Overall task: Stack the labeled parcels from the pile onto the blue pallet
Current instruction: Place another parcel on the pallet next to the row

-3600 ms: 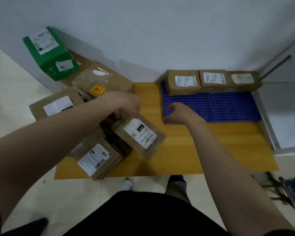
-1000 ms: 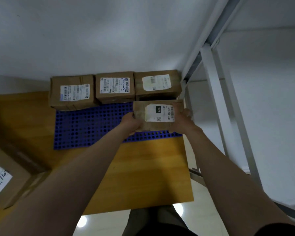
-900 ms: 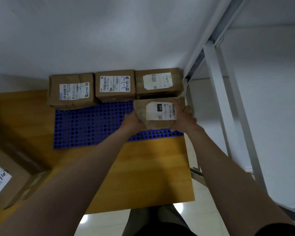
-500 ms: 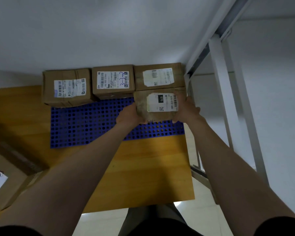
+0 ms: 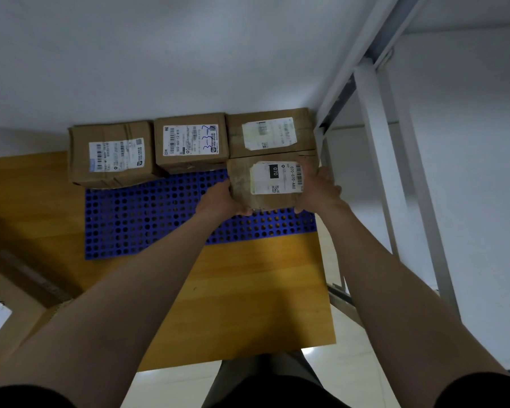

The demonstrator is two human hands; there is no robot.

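A brown parcel with a white "070" label [image 5: 273,179] sits at the right end of the blue pallet [image 5: 147,219], pushed against the rear right parcel [image 5: 270,132]. My left hand [image 5: 220,200] grips its left side and my right hand [image 5: 318,188] grips its right side. Two more labeled parcels stand along the pallet's back edge, one in the middle [image 5: 190,142] and one at the left [image 5: 111,153].
The pallet lies on a yellow wooden board [image 5: 248,295] against a white wall. A white metal frame [image 5: 386,160] rises just right of the pallet. Part of the parcel pile [image 5: 3,310] shows at the lower left edge.
From the pile at the left, both hands carried the "070" parcel over to the pallet's right end. In the last second it moved back until it met the rear right parcel.
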